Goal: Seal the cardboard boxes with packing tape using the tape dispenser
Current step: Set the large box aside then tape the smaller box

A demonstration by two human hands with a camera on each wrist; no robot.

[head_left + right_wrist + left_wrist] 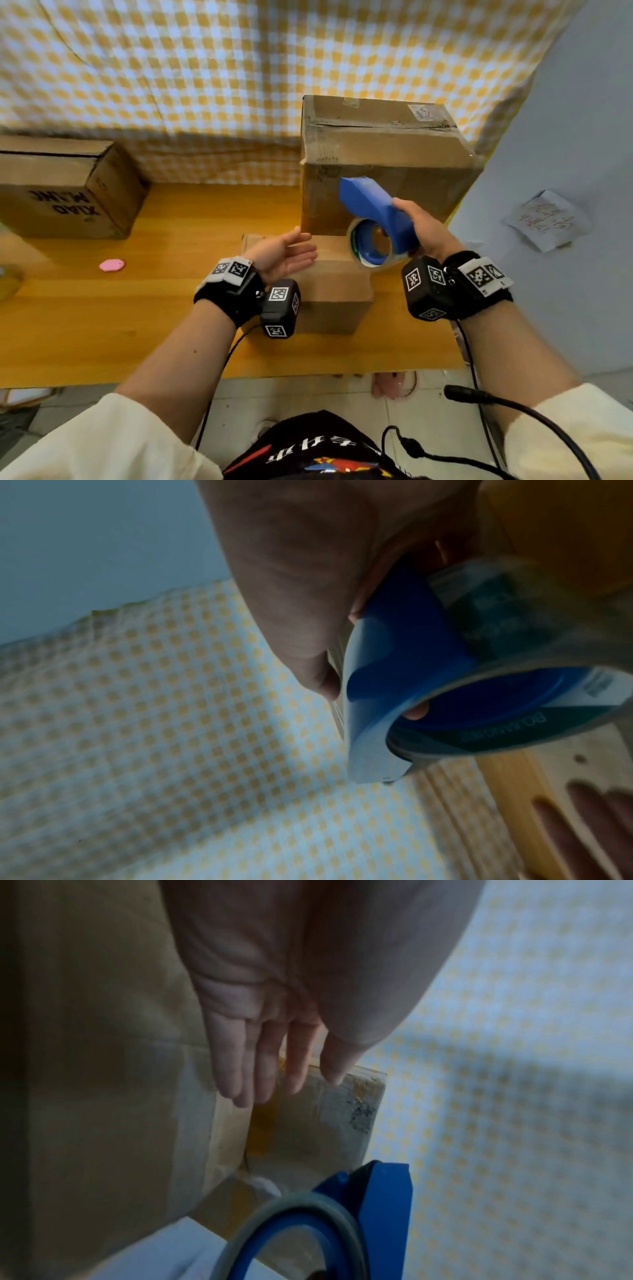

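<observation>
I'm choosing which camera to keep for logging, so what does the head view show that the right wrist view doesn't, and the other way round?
Only the head view shows the large cardboard box, the small cardboard box in front of it, a third box at far left, the pink object on the table, and the whole open left hand.

Only the right wrist view shows the printed lettering on the roll's core and a fingertip curled inside it.

Both show the right hand gripping the blue tape dispenser with its tape roll, and the checked cloth.
</observation>
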